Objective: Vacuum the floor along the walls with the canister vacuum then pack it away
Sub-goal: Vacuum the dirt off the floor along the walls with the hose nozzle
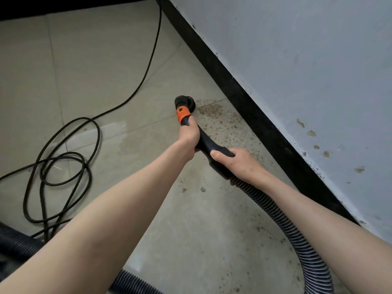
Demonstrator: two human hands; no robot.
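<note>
A black vacuum wand with an orange collar ends in a round black brush nozzle that sits on the tiled floor. My left hand grips the wand just behind the orange collar. Further back, my right hand grips the thick cuff where the ribbed grey hose joins. The nozzle touches the near edge of a patch of brown dirt specks lying beside the black skirting board.
A grey-blue stained wall runs diagonally on the right above the skirting. A black power cord lies looped on the floor at left. More ribbed hose curls at the bottom left. Scattered specks trail along the wall toward me.
</note>
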